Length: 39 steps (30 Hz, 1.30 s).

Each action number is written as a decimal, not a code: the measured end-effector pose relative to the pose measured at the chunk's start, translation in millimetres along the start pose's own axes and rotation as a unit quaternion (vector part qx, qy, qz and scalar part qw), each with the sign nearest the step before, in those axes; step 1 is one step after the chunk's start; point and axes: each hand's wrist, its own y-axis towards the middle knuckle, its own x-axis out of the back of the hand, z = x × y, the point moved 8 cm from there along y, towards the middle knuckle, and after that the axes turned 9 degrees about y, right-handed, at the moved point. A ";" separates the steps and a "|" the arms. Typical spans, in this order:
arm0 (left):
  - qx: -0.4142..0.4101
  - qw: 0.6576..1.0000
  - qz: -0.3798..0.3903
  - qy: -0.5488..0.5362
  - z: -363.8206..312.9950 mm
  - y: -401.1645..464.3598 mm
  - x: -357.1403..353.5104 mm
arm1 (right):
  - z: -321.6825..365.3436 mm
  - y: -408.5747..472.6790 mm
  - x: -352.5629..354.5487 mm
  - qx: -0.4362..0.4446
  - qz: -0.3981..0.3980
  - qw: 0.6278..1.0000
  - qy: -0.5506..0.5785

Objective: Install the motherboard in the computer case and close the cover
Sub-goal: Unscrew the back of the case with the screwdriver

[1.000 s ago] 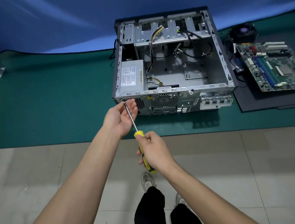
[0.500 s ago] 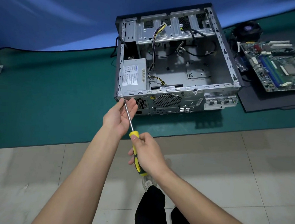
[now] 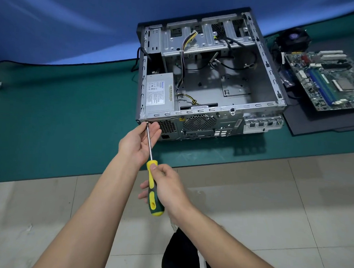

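An open grey computer case [image 3: 262,56] lies on its side on the green mat, its inside bare except for a power supply [image 3: 158,91] and loose cables. The motherboard [image 3: 326,79] rests on a black cover panel [image 3: 322,120] to the right of the case. My right hand [image 3: 167,189] grips the yellow-and-green handle of a screwdriver [image 3: 152,185]. Its tip meets a screw at the case's rear left corner. My left hand [image 3: 139,141] lies under the shaft with fingers stretched out, fingertips by the screw.
A green mat [image 3: 61,118] covers the low work surface, ending at tiled floor [image 3: 270,198] near me. A CPU cooler fan [image 3: 293,40] sits behind the motherboard. A blue backdrop [image 3: 75,24] rises behind the case. My dark trouser legs [image 3: 181,253] show below.
The screwdriver handle has swung left, so the shaft now stands steeper. My right hand has shifted along the handle, its thumb now near the top. The left hand stays at the corner.
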 end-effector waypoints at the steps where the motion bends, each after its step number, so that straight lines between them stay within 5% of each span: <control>1: 0.003 1.000 0.001 0.003 -0.7 0.0 0.1 | -1.9 -1.5 -4.1 -0.014 0.011 0.999 0.035; 6: 0.016 0.998 0.006 0.066 -5.5 -0.5 3.2 | -8.4 -8.3 -20.7 -0.074 0.051 0.979 0.183; 11: 0.028 0.964 0.050 0.258 -10.1 -6.2 7.9 | -12.1 -8.7 -27.3 -0.122 0.063 0.956 0.259; 20: -0.031 0.929 -0.001 0.369 -27.1 -5.0 10.2 | -10.4 -0.7 -18.4 -0.071 -0.005 0.975 0.212; 26: 0.012 0.880 0.066 0.470 -32.4 -5.0 6.1 | -15.9 -3.1 -29.4 -0.118 0.047 0.960 0.248; 33: -0.056 0.872 -0.004 0.486 -42.9 -3.2 6.9 | -10.1 2.4 -24.2 -0.081 0.007 0.970 0.229; 39: 0.061 0.830 0.112 0.543 -35.7 -9.3 2.2 | -16.3 -0.5 -32.3 -0.135 0.061 0.955 0.256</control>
